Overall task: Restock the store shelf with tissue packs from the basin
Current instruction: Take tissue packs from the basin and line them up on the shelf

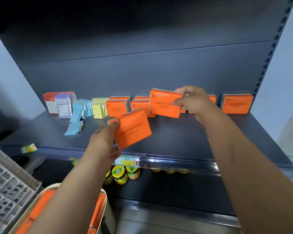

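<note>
A: Where the left forearm crosses it, how much of the basin [104, 198] can be listed?

B: Item one, basin: pale rim only, bottom left, cut off by the frame edge. Spare packs [41, 208], orange, lie inside; the count is not readable. The small print under "COTTON TISSUE" on both held packs is too blurred to enter.

A: Hands?

B: Left hand [105, 141]: raised over the front of the shelf [176, 132], grip clamped on the first tissue pack [134, 129], which is tilted, thumb on its upper-left corner. Right hand [191, 100]: reached further back, grip pinched on the right edge of the second tissue pack [166, 103], held upright. Whether its base touches the shelf cannot be told.

A: Surroundings?

B: Back row [118, 107] of orange packs standing against the rear panel, partly hidden by the right hand and its pack; end stack [236, 104] at far right. Leftward: yellow packs [99, 108], blue packs [79, 108] with some toppled forward, purple pack [63, 105], red-and-white pack [49, 103]. Lower level: yellow-lidded jars [120, 176] below a price label [128, 162]. Far left: white grid crate [5, 183]
</note>
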A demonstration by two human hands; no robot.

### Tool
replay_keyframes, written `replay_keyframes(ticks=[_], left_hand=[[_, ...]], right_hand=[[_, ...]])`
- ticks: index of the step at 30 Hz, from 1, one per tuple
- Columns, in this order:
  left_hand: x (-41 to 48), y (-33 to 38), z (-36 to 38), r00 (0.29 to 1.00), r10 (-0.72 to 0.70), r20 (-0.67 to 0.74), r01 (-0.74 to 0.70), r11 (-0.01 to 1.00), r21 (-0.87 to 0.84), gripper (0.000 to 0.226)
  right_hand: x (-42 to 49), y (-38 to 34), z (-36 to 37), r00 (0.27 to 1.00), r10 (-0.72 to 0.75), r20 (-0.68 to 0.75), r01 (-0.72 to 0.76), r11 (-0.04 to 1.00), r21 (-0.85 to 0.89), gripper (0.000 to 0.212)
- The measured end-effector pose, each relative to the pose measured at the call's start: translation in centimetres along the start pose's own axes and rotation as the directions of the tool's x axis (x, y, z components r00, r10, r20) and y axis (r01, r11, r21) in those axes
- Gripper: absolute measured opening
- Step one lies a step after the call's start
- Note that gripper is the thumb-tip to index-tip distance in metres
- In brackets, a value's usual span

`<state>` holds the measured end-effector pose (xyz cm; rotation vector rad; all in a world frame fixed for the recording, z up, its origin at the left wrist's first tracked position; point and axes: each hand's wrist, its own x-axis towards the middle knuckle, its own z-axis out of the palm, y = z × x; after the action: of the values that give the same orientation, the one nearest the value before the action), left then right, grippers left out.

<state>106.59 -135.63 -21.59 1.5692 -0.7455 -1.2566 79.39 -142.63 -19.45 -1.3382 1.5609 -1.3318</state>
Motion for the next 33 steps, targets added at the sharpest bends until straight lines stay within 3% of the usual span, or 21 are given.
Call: replay_keyframes(ticks=[7,17,22,28,33], left_hand=[[1.1,-0.3,4.6,0.996,0.042,0.079,-0.036,0.996,-0.08,0.028],[2.9,-0.6,8.2,0.985,0.091,0.146,-0.084,0.995,-0.055,0.032],[3.4,-0.8,8.7,0.951,0.172,0.256,-0.201,0.976,0.089,0.017],[4.3,-0.6,9.6,0.934,0.135,0.332,-0.209,0.957,0.199,0.019],[4.5,-0.4,9.6,0.891,0.141,0.432,-0.3,0.897,0.326,0.018]], right_hand=[[0.7,4.1,-1.8,0.999,-0.025,-0.046,0.017,0.984,-0.175,0.049],[2.4,7.3,-2.1,0.971,-0.177,-0.163,0.111,0.929,-0.353,0.035],[4.5,8.4,-0.9,0.963,-0.202,-0.18,0.123,0.92,-0.371,0.038],[6.8,10.0,0.0,0.952,-0.213,-0.218,0.128,0.929,-0.347,0.028],[8.0,10.7,0.7,0.938,-0.252,-0.238,0.143,0.907,-0.397,0.027]])
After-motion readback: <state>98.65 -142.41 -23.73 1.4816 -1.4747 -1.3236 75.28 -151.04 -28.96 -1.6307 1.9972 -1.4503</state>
